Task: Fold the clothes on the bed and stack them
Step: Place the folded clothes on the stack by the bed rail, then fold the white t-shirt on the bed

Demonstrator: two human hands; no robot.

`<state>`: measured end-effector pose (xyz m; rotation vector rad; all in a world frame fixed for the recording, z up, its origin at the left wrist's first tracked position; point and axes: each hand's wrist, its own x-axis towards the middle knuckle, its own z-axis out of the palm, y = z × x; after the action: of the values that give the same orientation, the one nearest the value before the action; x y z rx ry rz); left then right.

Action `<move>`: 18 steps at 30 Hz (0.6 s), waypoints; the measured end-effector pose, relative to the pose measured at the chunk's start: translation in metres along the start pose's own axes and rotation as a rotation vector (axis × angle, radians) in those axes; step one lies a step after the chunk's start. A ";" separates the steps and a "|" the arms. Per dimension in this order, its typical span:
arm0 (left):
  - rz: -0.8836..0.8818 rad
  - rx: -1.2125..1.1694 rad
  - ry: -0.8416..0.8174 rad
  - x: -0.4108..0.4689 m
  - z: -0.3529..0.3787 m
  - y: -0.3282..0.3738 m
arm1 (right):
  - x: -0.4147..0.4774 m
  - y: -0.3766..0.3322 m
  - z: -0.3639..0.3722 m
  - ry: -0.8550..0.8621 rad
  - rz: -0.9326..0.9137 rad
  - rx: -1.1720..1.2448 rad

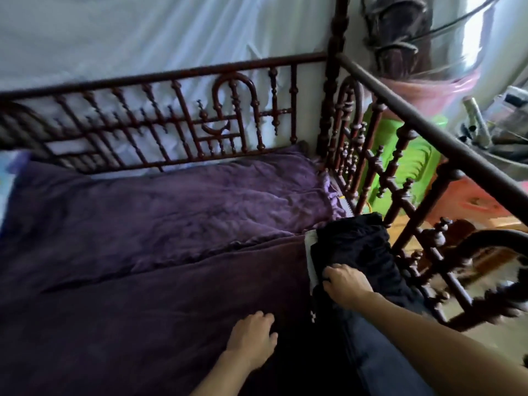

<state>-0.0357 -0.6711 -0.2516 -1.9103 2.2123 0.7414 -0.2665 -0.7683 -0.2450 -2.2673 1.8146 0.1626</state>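
The right hand point(347, 284) reaches forward from the lower right, forearm bare, knuckles up, and its fingers curl into the near edge of a black garment point(354, 244), gripping it. That garment lies bunched just ahead of this hand, against the carved wooden rail point(405, 212) on its outer side. The left hand point(251, 338) lies palm down on the purple bed sheet point(137, 304), fingers relaxed and slightly spread, holding nothing. A dark blue cloth point(374, 358) lies under the right forearm. Beyond both hands is a purple pillow point(185, 195), then a white drape point(143, 32) behind the headboard.
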 end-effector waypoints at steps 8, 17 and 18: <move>-0.338 -0.021 0.275 -0.177 -0.036 -0.107 | -0.034 -0.191 -0.024 0.058 -0.482 0.068; -0.769 -0.027 0.492 -0.413 -0.055 -0.229 | -0.109 -0.447 -0.045 0.138 -0.944 0.038; -0.806 -0.032 0.500 -0.438 -0.053 -0.244 | -0.120 -0.475 -0.043 0.138 -0.981 0.044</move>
<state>0.2938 -0.3217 -0.0975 -2.9126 1.3414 0.1696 0.1660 -0.5677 -0.1234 -2.8730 0.5585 -0.2067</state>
